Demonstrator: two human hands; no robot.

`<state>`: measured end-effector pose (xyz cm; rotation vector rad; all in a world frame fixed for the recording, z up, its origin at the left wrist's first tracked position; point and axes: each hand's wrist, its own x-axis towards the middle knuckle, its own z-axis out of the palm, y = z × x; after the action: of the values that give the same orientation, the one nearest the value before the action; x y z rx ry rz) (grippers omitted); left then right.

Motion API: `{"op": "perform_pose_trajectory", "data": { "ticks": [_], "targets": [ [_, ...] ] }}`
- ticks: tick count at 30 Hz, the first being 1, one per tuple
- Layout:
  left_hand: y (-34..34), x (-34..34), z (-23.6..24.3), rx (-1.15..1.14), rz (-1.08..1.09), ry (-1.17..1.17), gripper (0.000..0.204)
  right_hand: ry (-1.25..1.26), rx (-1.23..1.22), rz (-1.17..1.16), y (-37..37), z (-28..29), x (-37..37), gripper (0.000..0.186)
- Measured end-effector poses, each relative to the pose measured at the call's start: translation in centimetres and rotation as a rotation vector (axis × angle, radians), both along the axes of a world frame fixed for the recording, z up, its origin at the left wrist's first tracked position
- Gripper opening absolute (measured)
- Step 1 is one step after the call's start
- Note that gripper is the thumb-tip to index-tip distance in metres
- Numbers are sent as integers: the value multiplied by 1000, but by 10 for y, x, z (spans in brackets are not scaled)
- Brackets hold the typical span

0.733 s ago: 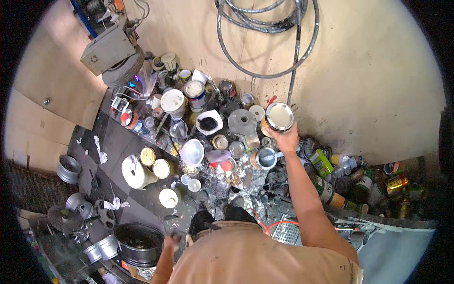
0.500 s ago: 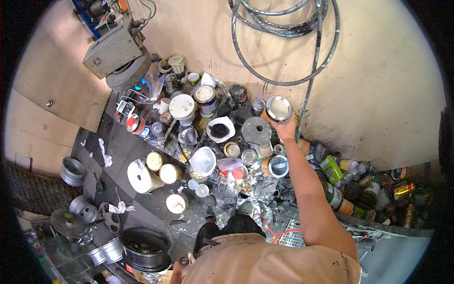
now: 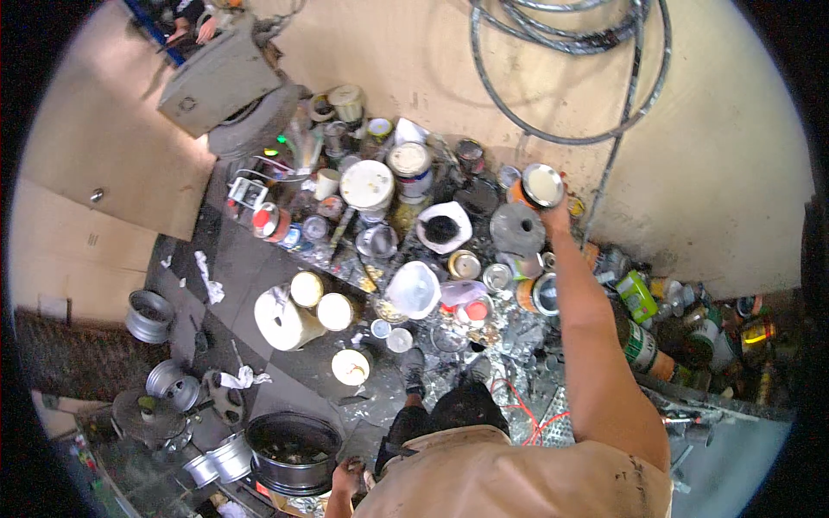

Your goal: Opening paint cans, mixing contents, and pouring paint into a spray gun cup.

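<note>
My right arm reaches forward to the far right end of the cluttered worktop, where my right hand (image 3: 559,213) is closed round the near right side of an orange-sided can (image 3: 516,192). The can has a pale top with a metal rim. A grey round disc (image 3: 518,230) with a hole in the middle lies just in front of it. Low in the view, my left hand (image 3: 348,476) hangs by my hip with curled fingers, beside a dark wheel rim (image 3: 294,473). A flat grey piece (image 3: 364,440) shows just above these fingers. Whether they grip it is unclear.
White tubs (image 3: 367,186), cans and a white bowl (image 3: 413,289) crowd the worktop. Tubs and metal wheels (image 3: 148,317) stand on the floor at left. Discarded cans (image 3: 641,345) pile up at right. A hose (image 3: 566,138) hangs on the wall. Another person's hand (image 3: 205,30) shows at top left.
The whole scene has shifted rightward in the picture. My right hand stays on the can, which shows more of its orange side. Another person's hands have appeared at top left.
</note>
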<state>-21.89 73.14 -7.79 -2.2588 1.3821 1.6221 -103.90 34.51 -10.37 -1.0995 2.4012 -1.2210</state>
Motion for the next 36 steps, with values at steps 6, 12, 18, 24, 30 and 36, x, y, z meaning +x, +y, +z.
{"op": "perform_pose_trajectory", "data": {
  "ticks": [6,12,18,24,30,36],
  "targets": [
    [-57,6,-12,74,-101,106,59,14,-106,45,33,0,11,90],
    [-104,-19,8,7,-281,28,60,98,350,-107,68,58,38,73],
    [-169,-45,25,-104,-483,120,62,91,394,-47,198,141,95,61],
    [-184,-77,101,-486,-202,274,23,-461,-236,66,226,220,212,52],
    [-148,-132,188,-334,53,1084,37,-63,-44,935,227,256,442,54],
    [-62,-131,220,167,434,1401,69,296,-546,1207,296,259,542,96]
  ]
}}
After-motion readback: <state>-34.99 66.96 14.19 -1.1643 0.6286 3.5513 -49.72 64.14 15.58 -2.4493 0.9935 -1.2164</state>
